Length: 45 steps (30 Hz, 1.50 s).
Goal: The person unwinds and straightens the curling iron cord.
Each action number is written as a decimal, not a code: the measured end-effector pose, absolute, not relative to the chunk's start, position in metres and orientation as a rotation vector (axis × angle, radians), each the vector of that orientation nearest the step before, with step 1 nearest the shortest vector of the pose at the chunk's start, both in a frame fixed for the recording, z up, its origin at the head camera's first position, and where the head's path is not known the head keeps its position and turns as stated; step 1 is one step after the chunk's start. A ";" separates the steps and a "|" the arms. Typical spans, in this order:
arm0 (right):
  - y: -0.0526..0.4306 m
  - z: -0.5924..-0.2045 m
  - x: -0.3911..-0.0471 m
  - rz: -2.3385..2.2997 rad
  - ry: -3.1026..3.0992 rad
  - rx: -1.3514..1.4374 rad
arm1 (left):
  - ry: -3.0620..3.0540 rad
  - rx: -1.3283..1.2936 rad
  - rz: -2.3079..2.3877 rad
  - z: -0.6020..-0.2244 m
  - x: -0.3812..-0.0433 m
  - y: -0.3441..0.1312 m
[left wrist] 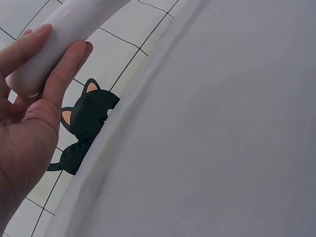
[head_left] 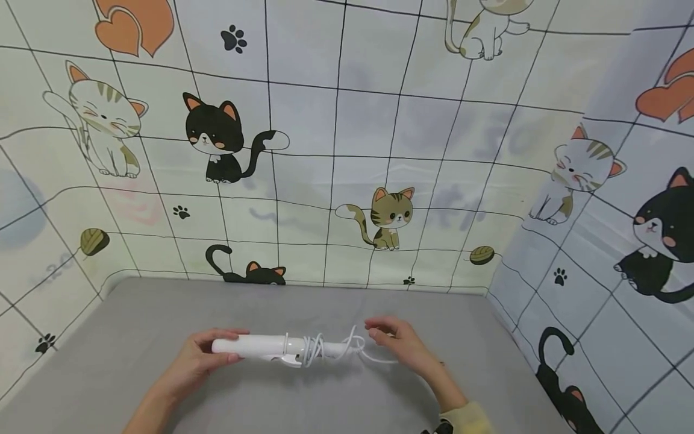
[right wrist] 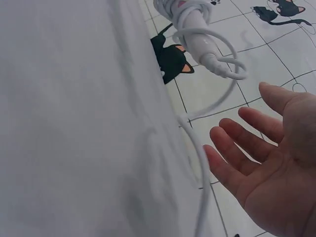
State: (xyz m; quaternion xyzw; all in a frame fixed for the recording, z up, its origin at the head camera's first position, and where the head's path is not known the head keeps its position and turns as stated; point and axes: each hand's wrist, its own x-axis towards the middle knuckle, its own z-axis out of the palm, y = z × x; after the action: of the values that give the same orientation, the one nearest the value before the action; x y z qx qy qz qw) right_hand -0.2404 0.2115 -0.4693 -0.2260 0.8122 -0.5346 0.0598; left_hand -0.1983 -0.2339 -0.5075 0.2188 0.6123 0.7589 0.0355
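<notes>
Both hands are apart, working at opposite ends of one object. On the left, the left hand (head_left: 192,361) grips the thick, rounded end of a white wand-shaped appliance (head_left: 255,347), thumb on the near side and fingers on the far side. The right hand (head_left: 406,345) holds nothing; its fingers are spread and lightly bent just beyond the appliance's narrow end, beside the cord (head_left: 313,351). Whether a fingertip brushes that cord is impossible to tell.

Between the hands the appliance lies roughly level, its thick barrel nearest the left palm. A small white lever (head_left: 291,361) juts from its near side around the middle, next to several turns of cord. From the narrow end one loose loop stands up near the right fingertips, and a length runs on beneath the right hand.

The appliance looks light and rigid, with a smooth shell that may slip under a fingertip pinch, so a wrapped grip on the thick barrel seems best, clear of the lever. The cord looks soft and springy, likely easiest to pinch at the loose loop.

Below and around the hands spreads the grey counter (head_left: 303,404); past it rises a cat-print wall covering (head_left: 303,120).
</notes>
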 end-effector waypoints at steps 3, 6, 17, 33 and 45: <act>0.203 -0.477 -0.242 -1.687 2.393 -0.701 | 1.866 0.688 2.331 -0.507 -0.198 -0.233; 0.195 -0.481 -0.243 -1.714 2.357 -0.710 | 1.848 0.697 2.334 -0.508 -0.198 -0.232; 0.182 -0.486 -0.248 -1.742 2.269 -0.708 | 1.868 0.657 2.329 -0.511 -0.197 -0.232; 0.183 -0.491 -0.245 -1.938 2.224 -0.437 | 1.852 0.651 2.368 -0.507 -0.194 -0.234; 0.198 -0.497 -0.241 -1.834 2.447 -0.476 | 1.879 0.574 2.405 -0.507 -0.193 -0.239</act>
State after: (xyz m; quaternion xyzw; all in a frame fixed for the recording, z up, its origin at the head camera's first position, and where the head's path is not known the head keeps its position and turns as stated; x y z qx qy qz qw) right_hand -0.2407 0.1979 -0.4973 -0.1538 0.7905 -0.5924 0.0234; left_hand -0.1926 -0.2393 -0.5067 0.1848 0.6049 0.7743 0.0178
